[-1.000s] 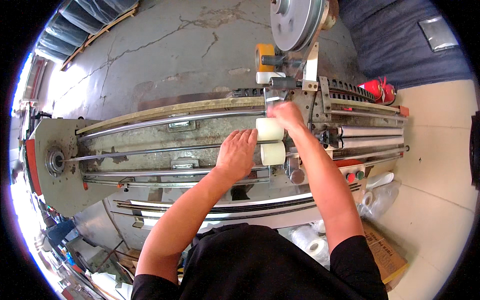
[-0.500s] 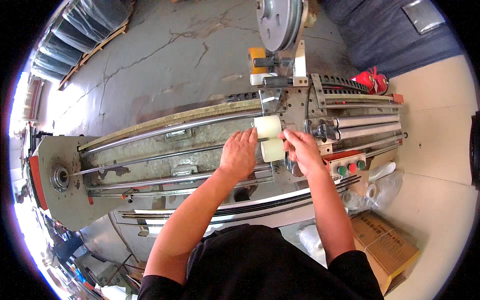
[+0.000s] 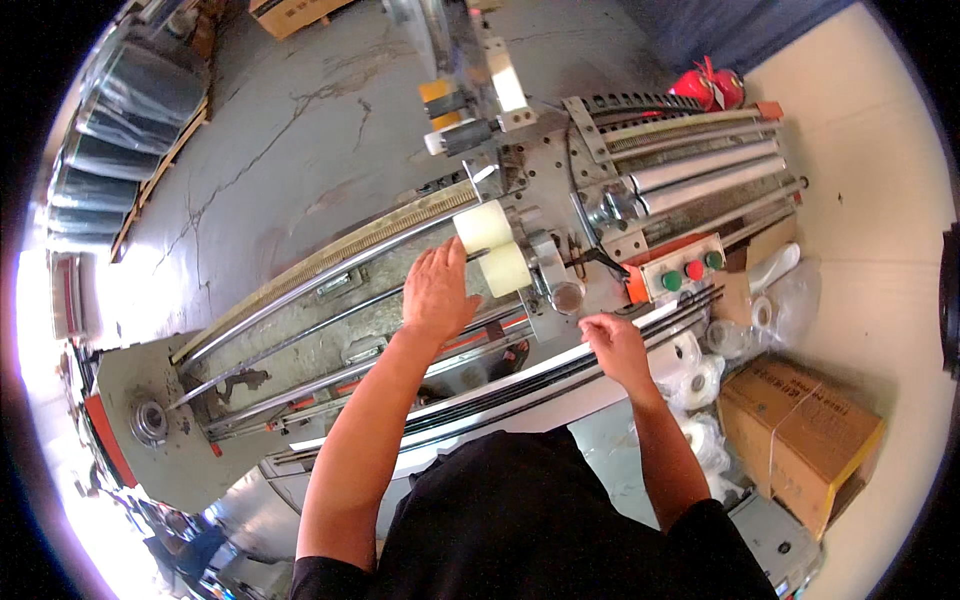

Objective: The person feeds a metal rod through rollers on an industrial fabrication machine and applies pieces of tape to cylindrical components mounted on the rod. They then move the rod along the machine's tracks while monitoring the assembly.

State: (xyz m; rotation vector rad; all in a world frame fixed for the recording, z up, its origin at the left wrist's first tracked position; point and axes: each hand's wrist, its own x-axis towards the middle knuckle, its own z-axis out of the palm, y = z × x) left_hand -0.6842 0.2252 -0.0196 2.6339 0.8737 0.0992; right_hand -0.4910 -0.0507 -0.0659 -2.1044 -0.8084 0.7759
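Observation:
Two cream-white rollers, an upper roller and a lower roller, sit side by side on the machine's carriage plate. A thin metal rod runs from the round spindle at the left end toward them. My left hand lies over the rod, fingers stretched out and tips beside the rollers; whether it presses on the rod is hidden. Lower right of the rollers, apart from them, my right hand is curled with thumb and forefinger together. Anything between those fingertips is too small to make out.
A control box with green and red buttons stands right of the carriage. Chrome guide rails span the machine. Beyond are red fire extinguishers; at right, plastic-wrapped rolls and a carton. Wrapped dark drums stand far left.
My right hand has drawn away from the rollers toward me. My left hand stays by the rollers, its thumb now spread. The whole view has turned and shifted.

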